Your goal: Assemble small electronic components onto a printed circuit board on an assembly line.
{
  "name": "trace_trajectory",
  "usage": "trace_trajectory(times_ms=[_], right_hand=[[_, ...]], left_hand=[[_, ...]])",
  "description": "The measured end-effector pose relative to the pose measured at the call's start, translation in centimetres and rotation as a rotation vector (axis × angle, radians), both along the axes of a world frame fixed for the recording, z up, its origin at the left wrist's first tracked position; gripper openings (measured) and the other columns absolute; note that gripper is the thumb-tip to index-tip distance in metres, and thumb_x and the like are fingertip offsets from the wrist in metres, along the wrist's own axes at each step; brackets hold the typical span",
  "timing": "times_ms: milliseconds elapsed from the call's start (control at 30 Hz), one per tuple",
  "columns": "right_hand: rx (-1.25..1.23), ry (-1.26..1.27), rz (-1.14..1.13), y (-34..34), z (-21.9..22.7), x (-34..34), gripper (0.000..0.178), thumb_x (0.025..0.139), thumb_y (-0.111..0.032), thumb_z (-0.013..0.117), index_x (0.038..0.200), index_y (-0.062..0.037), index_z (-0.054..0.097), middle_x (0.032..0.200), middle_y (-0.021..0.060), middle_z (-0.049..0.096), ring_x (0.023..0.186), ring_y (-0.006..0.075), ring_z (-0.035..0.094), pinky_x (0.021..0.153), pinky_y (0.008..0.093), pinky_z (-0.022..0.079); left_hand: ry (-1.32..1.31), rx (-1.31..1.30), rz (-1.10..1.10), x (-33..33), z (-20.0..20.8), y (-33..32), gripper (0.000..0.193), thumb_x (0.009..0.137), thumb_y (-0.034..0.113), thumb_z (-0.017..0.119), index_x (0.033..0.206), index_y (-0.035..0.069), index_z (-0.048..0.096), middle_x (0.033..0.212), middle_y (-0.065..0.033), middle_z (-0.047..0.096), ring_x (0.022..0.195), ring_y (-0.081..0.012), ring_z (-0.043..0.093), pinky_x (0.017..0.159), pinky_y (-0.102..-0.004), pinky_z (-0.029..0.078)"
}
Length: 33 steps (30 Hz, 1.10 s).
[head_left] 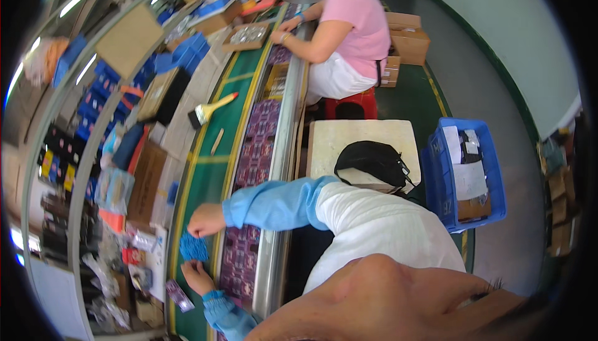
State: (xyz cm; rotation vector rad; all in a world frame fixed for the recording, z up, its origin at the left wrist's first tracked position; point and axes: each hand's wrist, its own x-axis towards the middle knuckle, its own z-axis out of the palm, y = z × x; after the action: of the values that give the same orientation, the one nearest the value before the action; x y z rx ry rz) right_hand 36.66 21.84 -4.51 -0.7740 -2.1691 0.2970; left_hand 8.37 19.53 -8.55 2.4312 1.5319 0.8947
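- Looking down from head height, the view shows a long green conveyor belt point(208, 173) running from the near left toward the far middle of the scene, its edges bent by the wide lens.
- 2 hands in light blue sleeve covers meet on the belt at the near left.
- Right hand point(204, 220), reaching in from the right, rests its closed fingers on the far edge of a small blue item point(194, 247); how firmly it grips cannot be told.
- Left hand point(198, 277), coming up from the near edge, sits just near of the same blue item, fingers curled toward it; whether it actually clasps it cannot be told.
- The blue item lies on the green belt between the 2 hands, beside a strip of purple patterned trays point(249, 173) that runs along the belt's right side.
- A small purple packet point(179, 295) lies on the belt, near and left of the left hand.
- Farther along the belt lie a brush with a yellow handle point(210, 110) and a thin pale stick point(217, 141).
- Another person in a pink top point(355, 20) sits at the far end, both hands on the line, on a red stool point(352, 103).
- To the right stand a pale square seat holding a black bag point(372, 161) and a blue plastic crate point(464, 173) with papers.
- Shelves of blue boxes point(99, 101) and cartons fill the left side.
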Motion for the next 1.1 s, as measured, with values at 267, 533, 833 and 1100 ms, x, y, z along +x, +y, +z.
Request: trace_trajectory(times_ms=[267, 533, 833, 1100], right_hand=[[-0.121, -0.084, 0.020, 0.1, -0.6, 0.9, 0.010, 0.086, -0.021, 0.070, 0.093, -0.0150, 0.075, 0.092, 0.0074, 0.074, 0.089, 0.0302, 0.071, 0.076, 0.0428, 0.055], [-0.196, -0.243, 0.190, -1.0, 0.1, -0.6, 0.008, 0.091, -0.017, 0.068, 0.096, -0.0118, 0.069, 0.092, 0.0080, 0.070, 0.085, 0.0311, 0.068, 0.072, 0.0434, 0.053], [-0.154, -0.388, 0.258, -2.8, -0.3, -2.4, 0.007, 0.093, -0.015, 0.067, 0.099, -0.0109, 0.069, 0.096, 0.0062, 0.070, 0.087, 0.0300, 0.069, 0.075, 0.0420, 0.055], [-0.107, -0.423, 0.274, -3.0, -0.4, -2.5, 0.009, 0.092, -0.012, 0.070, 0.100, -0.0088, 0.070, 0.097, 0.0068, 0.070, 0.088, 0.0298, 0.069, 0.076, 0.0400, 0.056]], left_hand=[[-0.122, -0.043, 0.013, -0.9, 1.4, -0.7, 0.031, 0.090, 0.011, 0.072, 0.120, 0.002, 0.067, 0.107, -0.0181, 0.064, 0.100, -0.0369, 0.065, 0.089, -0.0442, 0.053], [-0.097, -0.010, 0.146, 1.5, 0.9, 0.1, 0.020, 0.089, 0.024, 0.075, 0.097, 0.008, 0.066, 0.097, -0.0124, 0.063, 0.093, -0.0379, 0.065, 0.078, -0.0484, 0.052], [-0.106, 0.091, 0.129, 1.6, 0.4, 0.1, 0.011, 0.093, 0.014, 0.069, 0.097, 0.005, 0.064, 0.096, -0.0136, 0.066, 0.089, -0.0383, 0.065, 0.074, -0.0453, 0.053], [-0.239, 0.079, 0.029, 1.2, 2.5, -2.1, 0.012, 0.090, 0.003, 0.069, 0.102, 0.004, 0.068, 0.094, -0.0138, 0.068, 0.084, -0.0334, 0.068, 0.074, -0.0402, 0.054]])
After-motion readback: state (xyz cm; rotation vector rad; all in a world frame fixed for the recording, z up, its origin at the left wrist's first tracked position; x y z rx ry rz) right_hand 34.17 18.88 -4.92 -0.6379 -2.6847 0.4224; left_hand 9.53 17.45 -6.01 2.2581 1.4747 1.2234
